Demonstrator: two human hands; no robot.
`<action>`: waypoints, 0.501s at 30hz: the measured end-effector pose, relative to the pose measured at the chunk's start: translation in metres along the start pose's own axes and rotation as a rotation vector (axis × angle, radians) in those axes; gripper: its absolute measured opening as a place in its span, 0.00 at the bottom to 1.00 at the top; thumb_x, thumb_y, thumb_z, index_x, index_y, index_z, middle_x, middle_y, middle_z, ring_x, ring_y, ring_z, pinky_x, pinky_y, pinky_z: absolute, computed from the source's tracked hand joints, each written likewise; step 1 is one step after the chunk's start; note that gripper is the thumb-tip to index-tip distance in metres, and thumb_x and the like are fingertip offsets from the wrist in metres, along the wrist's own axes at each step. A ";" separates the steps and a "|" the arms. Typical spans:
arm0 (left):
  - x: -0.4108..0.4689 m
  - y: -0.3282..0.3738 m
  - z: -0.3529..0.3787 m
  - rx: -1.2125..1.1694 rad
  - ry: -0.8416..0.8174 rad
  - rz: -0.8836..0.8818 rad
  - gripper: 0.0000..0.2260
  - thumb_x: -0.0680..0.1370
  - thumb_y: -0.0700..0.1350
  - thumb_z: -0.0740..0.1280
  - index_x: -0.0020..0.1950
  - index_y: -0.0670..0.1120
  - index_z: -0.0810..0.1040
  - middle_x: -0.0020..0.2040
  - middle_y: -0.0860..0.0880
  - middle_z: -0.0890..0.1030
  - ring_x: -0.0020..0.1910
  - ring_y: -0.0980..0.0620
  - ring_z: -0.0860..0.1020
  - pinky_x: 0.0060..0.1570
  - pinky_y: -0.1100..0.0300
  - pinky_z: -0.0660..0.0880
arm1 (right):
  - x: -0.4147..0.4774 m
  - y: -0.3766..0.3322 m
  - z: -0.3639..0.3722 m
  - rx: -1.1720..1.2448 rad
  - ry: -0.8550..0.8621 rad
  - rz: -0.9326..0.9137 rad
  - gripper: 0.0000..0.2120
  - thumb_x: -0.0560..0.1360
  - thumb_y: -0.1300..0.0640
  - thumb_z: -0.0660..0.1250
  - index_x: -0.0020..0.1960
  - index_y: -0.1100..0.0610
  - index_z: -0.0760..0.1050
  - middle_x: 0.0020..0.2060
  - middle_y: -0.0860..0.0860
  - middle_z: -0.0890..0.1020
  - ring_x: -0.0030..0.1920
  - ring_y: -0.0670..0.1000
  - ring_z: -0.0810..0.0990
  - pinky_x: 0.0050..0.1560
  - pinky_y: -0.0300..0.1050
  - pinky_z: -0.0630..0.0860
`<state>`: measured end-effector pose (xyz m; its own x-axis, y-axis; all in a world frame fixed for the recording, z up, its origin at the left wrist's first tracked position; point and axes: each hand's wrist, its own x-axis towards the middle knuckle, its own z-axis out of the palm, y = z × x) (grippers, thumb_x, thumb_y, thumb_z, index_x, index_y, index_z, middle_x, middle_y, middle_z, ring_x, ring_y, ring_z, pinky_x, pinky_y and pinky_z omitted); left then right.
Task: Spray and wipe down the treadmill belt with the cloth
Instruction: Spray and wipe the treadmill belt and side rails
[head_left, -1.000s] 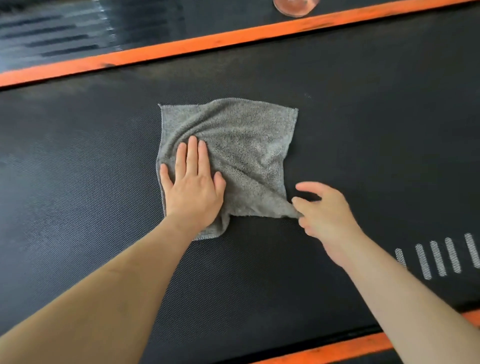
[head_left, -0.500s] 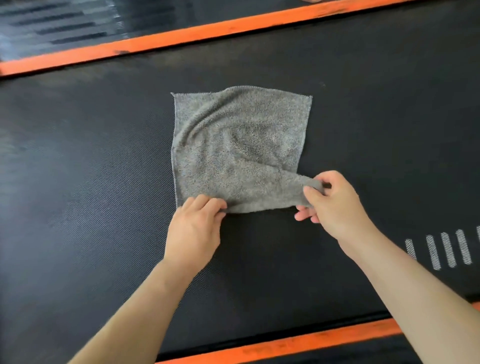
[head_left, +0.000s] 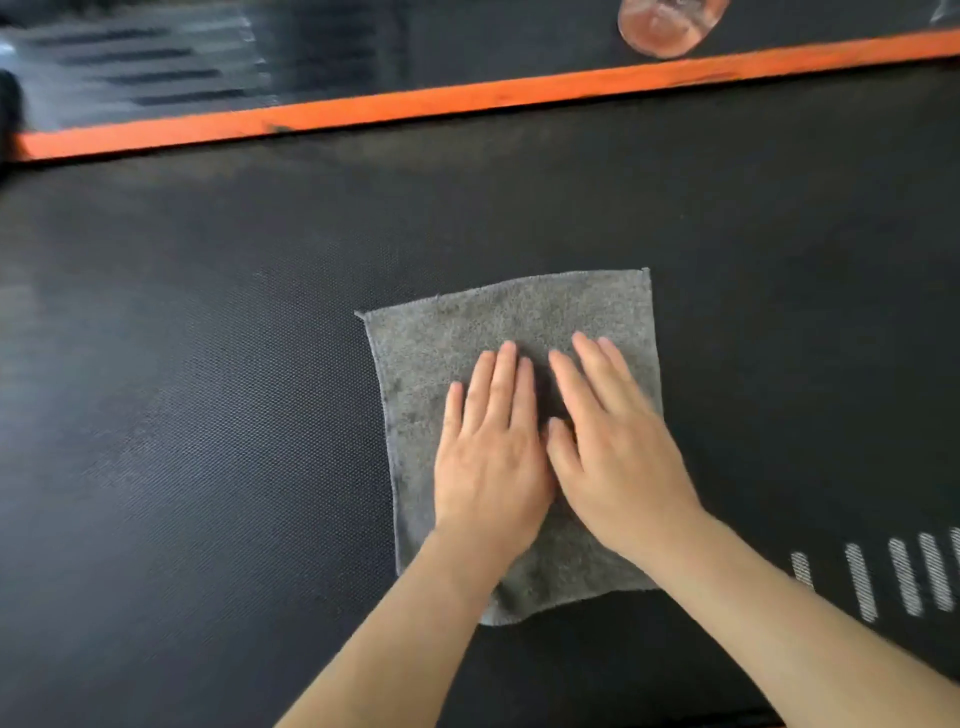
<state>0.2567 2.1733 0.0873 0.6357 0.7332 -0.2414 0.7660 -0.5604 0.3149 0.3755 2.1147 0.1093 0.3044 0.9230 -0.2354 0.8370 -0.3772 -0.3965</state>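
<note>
- The cloth (head_left: 431, 364), a grey square of towelling, lies spread flat on the belt (head_left: 208, 415), about midway across it and well away from the far edge. Laid open like this, it puts as much fabric as possible against the surface.
- The left hand (head_left: 488, 467) rests palm-down on the middle of the cloth with its fingers straight and close together, pointing away from the person.
- The right hand (head_left: 618, 467) lies just beside it, also palm-down, with its fingers slanting slightly leftward. The two hands touch along their thumb sides.
- The grip of each hand is fully open. Neither one pinches or curls round the cloth; they only press on it. I judge that flat palms spread the weight evenly, so friction can carry the cloth along without bunching it.
- The belt is dark with a fine woven grain, which probably traps dust and calls for firm pressure. I cannot tell whether it is wet with spray.
- White stripes (head_left: 883, 582) are printed on the belt to the right, near the right forearm.
- An orange strip (head_left: 467, 101) borders the far edge of the belt.
- A pinkish container (head_left: 665, 31) stands beyond the strip and is cut off at the top. It may be the spray bottle, parked clear of the wiping path.
</note>
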 end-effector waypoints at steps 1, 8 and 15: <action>0.008 -0.004 0.009 0.069 -0.027 0.029 0.28 0.83 0.52 0.47 0.81 0.42 0.53 0.81 0.44 0.51 0.80 0.46 0.48 0.78 0.45 0.50 | 0.011 -0.002 0.012 -0.028 -0.059 -0.005 0.27 0.82 0.51 0.46 0.80 0.56 0.53 0.80 0.54 0.55 0.80 0.52 0.48 0.78 0.55 0.54; 0.069 -0.088 -0.010 0.191 0.024 0.294 0.28 0.83 0.56 0.46 0.81 0.46 0.54 0.81 0.49 0.54 0.80 0.51 0.52 0.77 0.52 0.43 | 0.067 0.000 0.039 -0.266 -0.043 -0.108 0.30 0.82 0.42 0.39 0.81 0.53 0.43 0.81 0.47 0.45 0.79 0.45 0.41 0.77 0.50 0.42; 0.184 -0.156 -0.065 0.286 0.097 0.184 0.28 0.83 0.57 0.43 0.82 0.48 0.46 0.82 0.51 0.46 0.80 0.52 0.45 0.77 0.49 0.42 | 0.214 -0.049 0.027 -0.279 0.059 -0.097 0.29 0.83 0.45 0.42 0.82 0.52 0.43 0.81 0.47 0.44 0.80 0.46 0.42 0.77 0.51 0.43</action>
<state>0.2482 2.4205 0.0532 0.7643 0.6351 -0.1122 0.6437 -0.7619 0.0722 0.3873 2.3288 0.0540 0.2361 0.9596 -0.1530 0.9536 -0.2591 -0.1535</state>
